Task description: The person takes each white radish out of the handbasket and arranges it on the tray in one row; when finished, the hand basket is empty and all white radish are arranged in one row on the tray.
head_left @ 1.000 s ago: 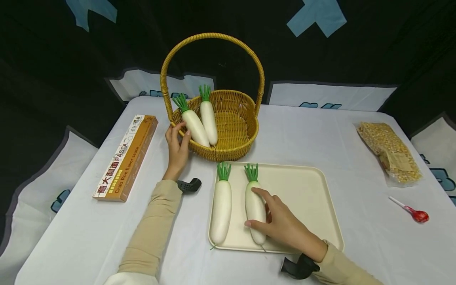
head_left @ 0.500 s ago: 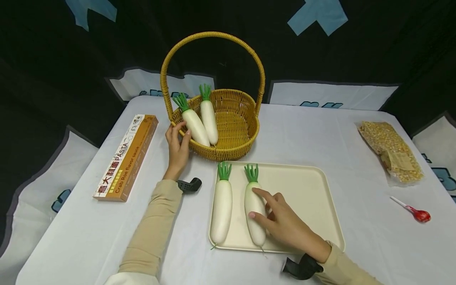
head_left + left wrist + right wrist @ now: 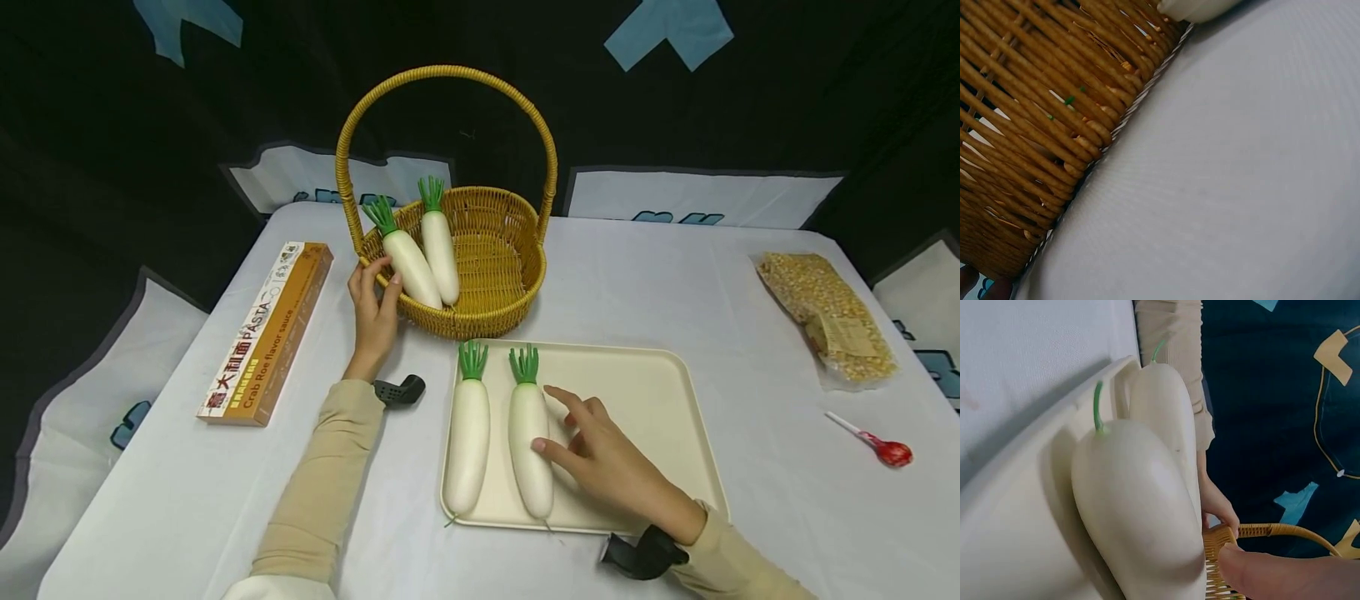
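My left hand [image 3: 372, 315] holds the near left rim of a yellow wicker basket [image 3: 491, 321], fingers over the edge. Inside the basket, two white radishes [image 3: 411, 268] with green tops lean on its left side. Two more lie side by side on a cream tray [image 3: 622, 392]: a left radish [image 3: 467, 446] and a right radish [image 3: 529, 450]. My right hand [image 3: 611, 462] is over the tray just right of the right radish, fingers loosely bent. Its thumb tip overlaps that radish's edge; contact is unclear. In the right wrist view the thumb [image 3: 1291, 575] is apart from the near radish [image 3: 1138, 500].
A pasta box [image 3: 266, 333] lies left of the basket. On the right are a bag of corn kernels [image 3: 825, 317] and a red lollipop [image 3: 892, 453]. A white cloth covers the table [image 3: 637, 283], with a black curtain behind.
My right hand has loosened from the right radish and shifted slightly right. That radish now lies a little further left, turned slightly. My left hand stays on the basket rim.
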`<state>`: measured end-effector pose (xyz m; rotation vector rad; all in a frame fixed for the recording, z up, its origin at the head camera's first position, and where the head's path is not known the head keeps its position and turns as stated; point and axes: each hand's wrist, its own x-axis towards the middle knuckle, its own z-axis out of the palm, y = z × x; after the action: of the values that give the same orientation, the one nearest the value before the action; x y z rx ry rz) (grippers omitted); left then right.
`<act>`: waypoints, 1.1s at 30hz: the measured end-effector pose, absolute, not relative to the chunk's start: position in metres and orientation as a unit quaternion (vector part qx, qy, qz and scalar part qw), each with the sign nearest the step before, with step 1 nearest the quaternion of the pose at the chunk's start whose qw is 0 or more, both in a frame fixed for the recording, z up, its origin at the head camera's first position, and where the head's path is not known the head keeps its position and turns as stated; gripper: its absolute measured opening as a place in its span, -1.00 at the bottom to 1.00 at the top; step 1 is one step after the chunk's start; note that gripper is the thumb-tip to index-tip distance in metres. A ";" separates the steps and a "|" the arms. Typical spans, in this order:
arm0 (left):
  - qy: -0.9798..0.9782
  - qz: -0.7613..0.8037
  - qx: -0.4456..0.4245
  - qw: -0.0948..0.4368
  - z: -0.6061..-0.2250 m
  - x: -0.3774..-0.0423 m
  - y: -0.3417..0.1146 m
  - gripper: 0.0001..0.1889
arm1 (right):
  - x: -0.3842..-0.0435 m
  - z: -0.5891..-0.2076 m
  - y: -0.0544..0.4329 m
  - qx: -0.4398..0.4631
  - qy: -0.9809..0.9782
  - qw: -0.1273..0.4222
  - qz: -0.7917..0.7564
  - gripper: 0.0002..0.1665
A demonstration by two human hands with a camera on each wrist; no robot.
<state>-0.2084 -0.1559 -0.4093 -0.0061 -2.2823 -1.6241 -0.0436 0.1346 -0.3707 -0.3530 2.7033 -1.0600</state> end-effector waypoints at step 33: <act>-0.803 -0.570 -0.011 0.176 -0.412 -0.210 -0.157 -0.60 | -0.159 -0.329 0.155 -0.041 0.583 0.292 -0.757 -0.46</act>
<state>-0.2099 -0.1572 -0.4121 -0.0313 -2.2729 -1.6134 -0.1586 0.1554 -0.3290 -0.1102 1.5530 -2.0175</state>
